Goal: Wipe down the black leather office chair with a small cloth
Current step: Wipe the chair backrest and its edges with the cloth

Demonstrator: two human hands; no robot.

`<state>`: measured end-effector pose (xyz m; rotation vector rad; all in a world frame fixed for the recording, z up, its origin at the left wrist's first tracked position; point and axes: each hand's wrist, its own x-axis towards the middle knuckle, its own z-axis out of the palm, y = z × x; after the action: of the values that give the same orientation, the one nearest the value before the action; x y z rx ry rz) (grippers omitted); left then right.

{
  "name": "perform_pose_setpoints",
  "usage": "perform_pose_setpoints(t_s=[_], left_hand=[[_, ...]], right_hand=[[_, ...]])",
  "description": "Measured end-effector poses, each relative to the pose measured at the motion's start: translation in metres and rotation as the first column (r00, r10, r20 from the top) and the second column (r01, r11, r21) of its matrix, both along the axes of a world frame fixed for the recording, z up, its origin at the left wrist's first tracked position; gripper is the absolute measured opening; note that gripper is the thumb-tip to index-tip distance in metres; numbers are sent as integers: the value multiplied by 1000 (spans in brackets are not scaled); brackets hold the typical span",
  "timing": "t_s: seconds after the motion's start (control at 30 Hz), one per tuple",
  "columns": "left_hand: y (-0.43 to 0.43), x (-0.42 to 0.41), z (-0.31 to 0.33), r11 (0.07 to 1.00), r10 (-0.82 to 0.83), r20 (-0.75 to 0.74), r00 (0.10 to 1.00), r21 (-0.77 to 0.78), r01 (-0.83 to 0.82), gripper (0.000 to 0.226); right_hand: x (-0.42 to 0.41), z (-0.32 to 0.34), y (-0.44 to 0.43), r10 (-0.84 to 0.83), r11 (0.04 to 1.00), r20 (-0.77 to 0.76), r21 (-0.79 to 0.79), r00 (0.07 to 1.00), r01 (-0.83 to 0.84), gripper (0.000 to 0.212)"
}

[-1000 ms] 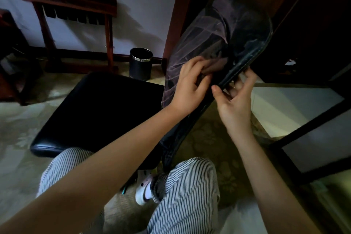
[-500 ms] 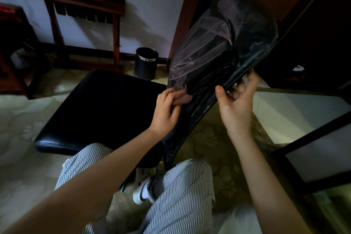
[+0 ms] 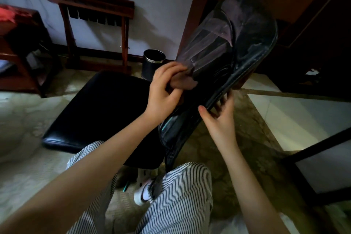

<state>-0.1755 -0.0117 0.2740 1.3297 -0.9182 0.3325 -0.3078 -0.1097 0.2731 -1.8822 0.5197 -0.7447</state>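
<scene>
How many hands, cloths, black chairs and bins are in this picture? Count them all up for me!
Hands: 2, the left hand pinching the cloth and the right hand gripping the chair's back edge
Cloth: 1
Chair: 1
Bin: 1
Total: 5

One head-worn wide-angle camera looks forward and down, close in.
</scene>
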Motion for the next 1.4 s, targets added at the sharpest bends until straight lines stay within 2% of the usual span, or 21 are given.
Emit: perform_pose_setpoints(t_s=[0.07,0.13,0.37,0.43,0.53,0.63,0.73,0.83,0.93,1.03,1.13,1.23,1.4], left_hand=[[-13,-2,8,1000,-17,167,986,-4,18,38],[-26,-2,2,998,-51,296,954,57,35,38],[-24,6,-51,988,5,433,902,134,-70,24],[-16,7,-68,981,-4,435,901,175,-80,18],[1,14,-101,963,-31,411,911,256,-83,23],[22,19,-130,901,-101,262,960,433,-23,20],[37,14,-124,835,-144,80,986,546,77,28],[42,12,-96,875,-111,40,993,477,78,32],[44,12,-66,923,-94,208,974,384,7,41],[37,15,-32,965,-108,462,880,261,-18,40],[21,19,-11,977,-131,626,768,213,-6,35],[12,28,-15,975,-172,702,691,220,19,38],[23,40,-29,978,-174,756,631,206,23,43]], right_hand=[[3,1,-2,7,1000,40,22,999,-8,82],[4,-1,-2,6,1000,69,25,998,-8,81],[4,-7,1,-15,1000,80,-7,997,15,79],[3,-10,1,-35,999,61,-32,998,37,80],[4,-14,0,-55,997,36,-53,998,57,79],[5,-15,4,-71,996,33,-47,997,73,77],[4,-10,10,-100,994,36,-47,994,102,74],[7,-9,17,-138,989,35,-58,990,140,76],[10,-9,23,-168,982,42,-85,985,172,74],[10,-14,29,-168,978,81,-115,983,176,73],[9,-20,33,-137,983,113,-105,984,149,71],[4,-25,39,-82,990,125,-101,989,95,70],[2,-30,47,-52,990,109,-122,993,65,76]])
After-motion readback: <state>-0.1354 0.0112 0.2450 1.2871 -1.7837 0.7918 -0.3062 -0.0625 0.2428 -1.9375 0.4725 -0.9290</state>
